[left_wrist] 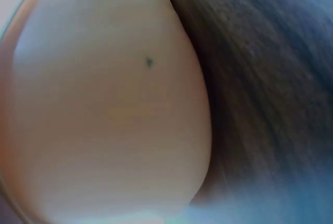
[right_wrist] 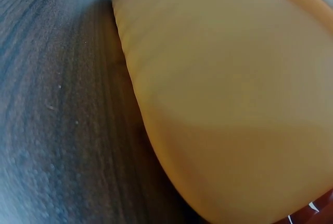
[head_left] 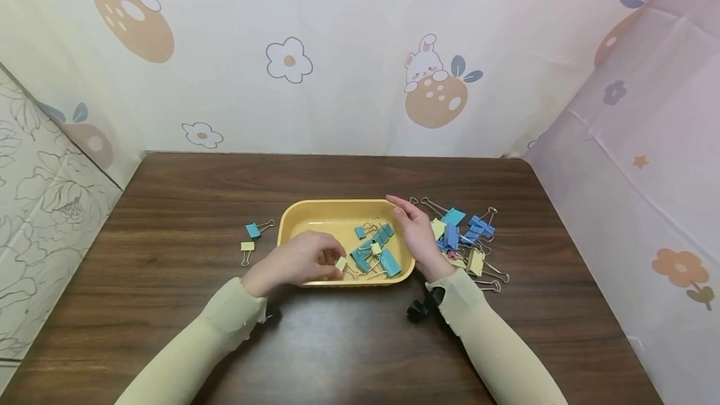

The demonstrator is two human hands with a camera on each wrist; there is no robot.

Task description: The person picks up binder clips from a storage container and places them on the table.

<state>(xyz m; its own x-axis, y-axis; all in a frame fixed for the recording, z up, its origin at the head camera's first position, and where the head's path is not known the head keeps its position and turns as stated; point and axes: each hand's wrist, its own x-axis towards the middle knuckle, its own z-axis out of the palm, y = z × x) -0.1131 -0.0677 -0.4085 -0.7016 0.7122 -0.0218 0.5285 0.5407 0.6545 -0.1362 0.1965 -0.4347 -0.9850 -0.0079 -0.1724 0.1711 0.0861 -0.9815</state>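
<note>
A shallow yellow tray point(head_left: 343, 203) holds several blue-green binder clips point(head_left: 389, 262) and a few small pale yellow ones, heaped toward its right half. My left hand point(head_left: 300, 258) reaches over the tray's front left side and pinches a small pale yellow binder clip point(head_left: 340, 263) between thumb and fingertips. At the right end my right hand point(head_left: 417, 236) holds the tray's rim, with its thumb over the inner side and the index finger along the back corner. Close-up skin of the left hand point(left_wrist: 114, 99) and right hand point(right_wrist: 234, 78) fills most of each wrist view.
Right of the tray lies a pile of blue, turquoise and yellow binder clips point(head_left: 475, 261), partly behind my right hand. Left of it are a small turquoise clip point(head_left: 254, 230) and a small yellow clip point(head_left: 247, 247). A patterned curtain point(head_left: 349, 111) hangs behind the wooden table point(head_left: 349, 355).
</note>
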